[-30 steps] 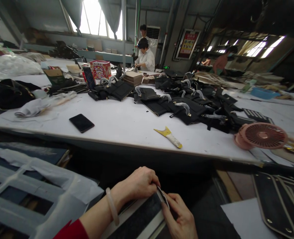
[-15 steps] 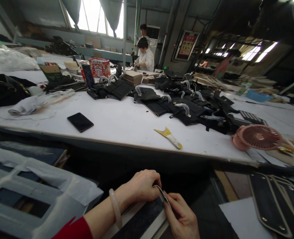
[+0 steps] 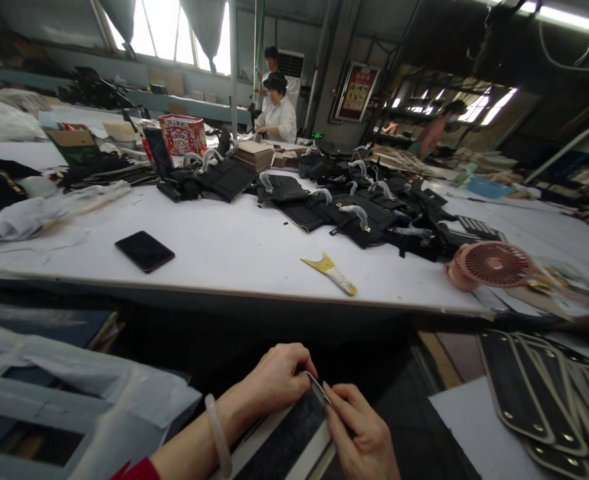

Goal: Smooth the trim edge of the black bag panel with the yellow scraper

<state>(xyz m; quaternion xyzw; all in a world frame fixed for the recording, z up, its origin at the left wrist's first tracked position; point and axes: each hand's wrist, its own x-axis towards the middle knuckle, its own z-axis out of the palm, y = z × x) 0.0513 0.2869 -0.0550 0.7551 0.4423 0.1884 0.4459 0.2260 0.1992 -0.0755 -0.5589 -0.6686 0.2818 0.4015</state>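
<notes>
Both hands' grip pinches a dark felt-like strip (image 3: 287, 437): left hand (image 3: 279, 377) and right hand (image 3: 362, 433) meet at its pale-edged end (lower part cut off), below the desk's (image 3: 254, 250) near edge.

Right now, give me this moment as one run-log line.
left hand: grip on end of dark strip | right hand: pinching same end | phone, scraper, pink fan on white table
</notes>
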